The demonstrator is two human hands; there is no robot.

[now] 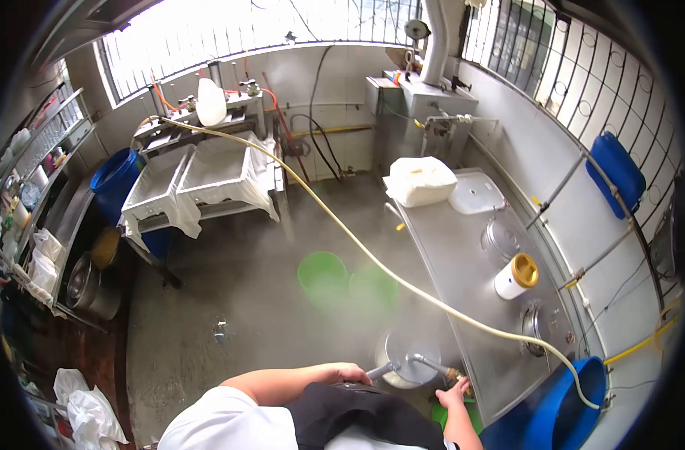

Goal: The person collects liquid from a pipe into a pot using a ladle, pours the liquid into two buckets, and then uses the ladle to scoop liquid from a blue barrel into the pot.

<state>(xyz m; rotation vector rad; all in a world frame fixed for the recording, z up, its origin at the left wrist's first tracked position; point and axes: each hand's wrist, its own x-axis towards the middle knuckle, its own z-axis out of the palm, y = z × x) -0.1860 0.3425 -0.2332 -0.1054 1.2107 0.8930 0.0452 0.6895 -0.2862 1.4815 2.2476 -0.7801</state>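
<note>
My left hand [350, 373] is closed round the end of a grey handle [381, 370], which reaches over a round pale pot [408, 349] on the floor. A metal spout pipe [432, 364] comes from the table side and extends over the same pot. At its brass valve [453, 373], my right hand [453, 391] has its fingers closed on the fitting. Part of the pot's inside is hidden by the pipe and steam.
Steam drifts over two green tubs [322, 274]. A long hose [361, 251] crosses to a blue barrel [597, 375]. The steel table [462, 262] bears a white container [516, 276] and a white bundle [421, 181]. Cloth-lined trays [215, 169] stand back left; shelves [39, 180] at left.
</note>
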